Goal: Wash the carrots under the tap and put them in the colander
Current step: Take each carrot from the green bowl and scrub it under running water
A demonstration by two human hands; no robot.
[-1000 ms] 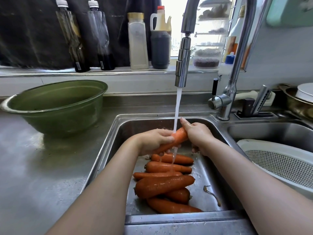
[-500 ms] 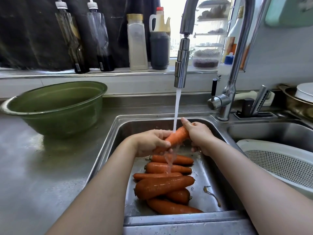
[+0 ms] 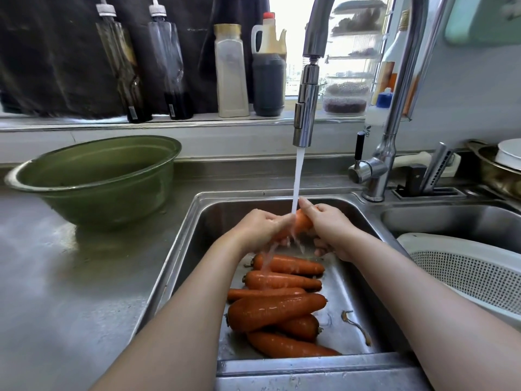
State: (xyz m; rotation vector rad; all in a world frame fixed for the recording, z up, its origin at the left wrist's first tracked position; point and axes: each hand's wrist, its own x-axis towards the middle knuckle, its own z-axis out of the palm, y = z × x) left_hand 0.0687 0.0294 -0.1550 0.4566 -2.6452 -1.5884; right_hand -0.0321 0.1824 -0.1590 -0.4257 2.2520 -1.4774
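Both hands hold one carrot (image 3: 302, 222) under the running tap (image 3: 306, 108) above the left sink basin (image 3: 194, 221). My left hand (image 3: 260, 228) grips its lower end and my right hand (image 3: 328, 230) grips its upper end; only a short orange stretch shows between them. Water splashes off it. Several more carrots (image 3: 277, 307) lie piled on the basin floor below. The white colander (image 3: 468, 273) sits in the right basin, just right of my right forearm.
A large green bowl (image 3: 95, 179) stands on the steel counter at the left. Bottles (image 3: 231, 71) line the window ledge behind the sink. The tap's base and lever (image 3: 372, 170) stand between the basins. A metal pot with a white dish (image 3: 504, 165) is at far right.
My hands have slid closer together along the carrot, so less of it shows. The water stream now hits the carrot near my right hand.
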